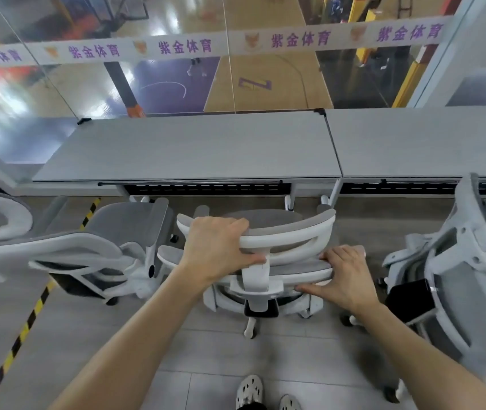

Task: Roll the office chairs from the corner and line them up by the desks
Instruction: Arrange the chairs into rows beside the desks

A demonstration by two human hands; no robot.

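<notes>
A grey-and-white office chair (292, 229) stands right in front of me, facing the left grey desk (194, 149). My left hand (218, 247) grips the chair's white headrest from above, thumb hooked under its rim. My right hand (342, 273) holds the top edge of the backrest just below and to the right, fingers over the edge and thumb stretched along the underside. A second chair (102, 247) stands close on the left, and a third chair (458, 261) close on the right, in front of the right desk (428, 140).
The two desks run side by side along a glass wall (236, 84) overlooking a sports court. Yellow-and-black tape (28, 318) crosses the floor on the left. My feet (250, 392) show on the tiled floor behind the middle chair.
</notes>
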